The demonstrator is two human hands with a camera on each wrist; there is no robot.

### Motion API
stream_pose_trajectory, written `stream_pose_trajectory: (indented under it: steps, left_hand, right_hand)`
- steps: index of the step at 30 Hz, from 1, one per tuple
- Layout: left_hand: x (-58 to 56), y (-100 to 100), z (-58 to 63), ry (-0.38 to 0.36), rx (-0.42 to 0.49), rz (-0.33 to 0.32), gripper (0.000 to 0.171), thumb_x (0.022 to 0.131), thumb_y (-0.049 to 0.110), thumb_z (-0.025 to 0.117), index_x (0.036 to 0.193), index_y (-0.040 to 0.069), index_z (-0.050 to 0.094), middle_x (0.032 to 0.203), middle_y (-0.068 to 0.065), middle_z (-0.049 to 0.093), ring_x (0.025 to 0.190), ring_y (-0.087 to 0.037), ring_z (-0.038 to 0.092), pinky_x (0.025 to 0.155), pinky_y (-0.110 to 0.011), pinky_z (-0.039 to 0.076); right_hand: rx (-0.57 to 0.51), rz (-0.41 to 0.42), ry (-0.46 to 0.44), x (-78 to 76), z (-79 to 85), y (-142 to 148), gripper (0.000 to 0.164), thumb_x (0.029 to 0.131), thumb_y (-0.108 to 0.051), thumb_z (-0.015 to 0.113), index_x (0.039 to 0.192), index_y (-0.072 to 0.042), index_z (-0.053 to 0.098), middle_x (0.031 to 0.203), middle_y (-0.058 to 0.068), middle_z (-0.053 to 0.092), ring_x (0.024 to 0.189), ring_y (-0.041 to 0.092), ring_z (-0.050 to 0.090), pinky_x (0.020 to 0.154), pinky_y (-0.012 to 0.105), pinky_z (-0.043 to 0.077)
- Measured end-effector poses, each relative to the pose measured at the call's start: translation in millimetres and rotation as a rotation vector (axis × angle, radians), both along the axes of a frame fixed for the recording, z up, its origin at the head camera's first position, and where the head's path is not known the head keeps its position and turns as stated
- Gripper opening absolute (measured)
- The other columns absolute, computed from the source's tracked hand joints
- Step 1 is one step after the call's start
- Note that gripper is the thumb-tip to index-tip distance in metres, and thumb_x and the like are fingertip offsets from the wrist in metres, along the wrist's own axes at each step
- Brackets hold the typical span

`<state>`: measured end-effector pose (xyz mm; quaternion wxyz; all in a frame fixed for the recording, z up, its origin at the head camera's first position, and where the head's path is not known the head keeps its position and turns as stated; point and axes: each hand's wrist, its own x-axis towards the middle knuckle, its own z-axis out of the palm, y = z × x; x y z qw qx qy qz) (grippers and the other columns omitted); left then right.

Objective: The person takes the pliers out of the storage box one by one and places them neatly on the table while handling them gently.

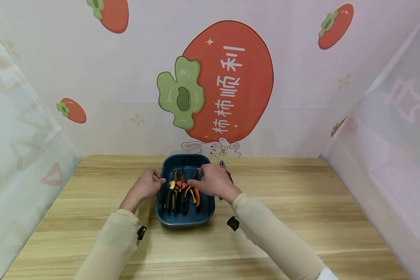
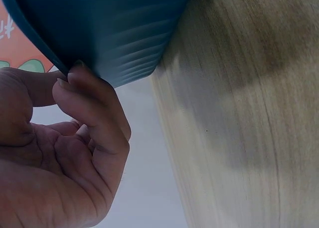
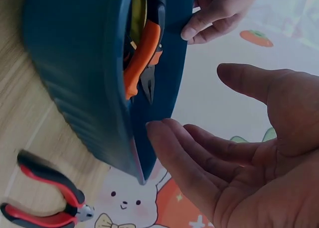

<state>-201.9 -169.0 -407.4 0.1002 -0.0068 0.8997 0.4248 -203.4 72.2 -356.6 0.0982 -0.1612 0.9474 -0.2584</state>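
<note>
The head view is bright and even, with soft shadow on the table [image 1: 182,252] near the left hand's [image 1: 147,186] grip. Both wrist views are dimmer; the left shows a broad soft shadow beside the gripped tray [image 2: 129,34].

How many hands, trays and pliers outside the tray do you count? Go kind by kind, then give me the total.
Hands: 2, the left hand and the right hand
Blue tray: 1
Red-and-black pliers outside it: 1
Total: 4
</note>
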Motion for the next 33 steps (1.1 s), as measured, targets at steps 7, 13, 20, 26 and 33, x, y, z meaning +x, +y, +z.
stream_pose_trajectory:
  steps: [7, 13, 20, 26, 33]
  left_hand:
    - [-0.3, -1, 0.3, 0.005, 0.000, -0.008, 0.021, 0.105, 0.013, 0.054, 0.110, -0.006, 0.049, 0.080, -0.011, 0.055, 0.067, -0.022, 0.052, 0.059, -0.034, 0.044]
    - [-0.9, -1, -0.4, 0.010, 0.000, -0.010, 0.020, 0.104, 0.013, 0.054, 0.109, -0.006, 0.049, 0.080, -0.011, 0.055, 0.067, -0.022, 0.052, 0.060, -0.034, 0.044]
    - [-1.5, -2, -2.7, 0.010, 0.007, -0.004, 0.019, 0.104, 0.013, 0.055, 0.109, -0.005, 0.049, 0.081, -0.011, 0.056, 0.068, -0.022, 0.053, 0.060, -0.034, 0.044]
    - [-1.5, -2, -3.6, 0.006, 0.003, -0.008, 0.020, 0.104, 0.013, 0.055, 0.110, -0.005, 0.049, 0.081, -0.011, 0.056, 0.068, -0.022, 0.053, 0.060, -0.034, 0.044]
    - [-1.7, -2, -3.9, 0.002, 0.002, -0.011, 0.020, 0.104, 0.014, 0.054, 0.110, -0.005, 0.049, 0.079, -0.010, 0.055, 0.067, -0.021, 0.052, 0.060, -0.033, 0.043]
  right_hand:
    - [0.021, 0.003, -0.088, -4.0, 1.6, -11, 0.045, 0.092, -0.047, 0.073, 0.068, -0.011, 0.061, 0.051, -0.002, 0.043, 0.043, 0.015, 0.046, 0.042, 0.026, 0.030]
    - [0.034, -0.019, -0.162, -8.1, 1.3, -19, 0.049, 0.093, -0.047, 0.072, 0.063, -0.012, 0.058, 0.050, -0.002, 0.042, 0.043, 0.016, 0.047, 0.041, 0.026, 0.030]
    - [0.068, -0.022, -0.218, -17.5, -5.4, -27, 0.041, 0.095, -0.047, 0.070, 0.081, -0.008, 0.063, 0.064, 0.003, 0.052, 0.070, 0.030, 0.068, 0.051, 0.029, 0.045]
    - [0.110, -0.024, -0.242, -23.8, -12.5, -31, 0.041, 0.096, -0.046, 0.069, 0.077, -0.009, 0.063, 0.059, 0.000, 0.048, 0.068, 0.029, 0.068, 0.049, 0.027, 0.044]
    - [0.184, -0.014, -0.247, -28.8, -14.2, -35, 0.043, 0.096, -0.048, 0.067, 0.076, -0.010, 0.064, 0.063, 0.002, 0.051, 0.073, 0.028, 0.072, 0.063, 0.038, 0.058]
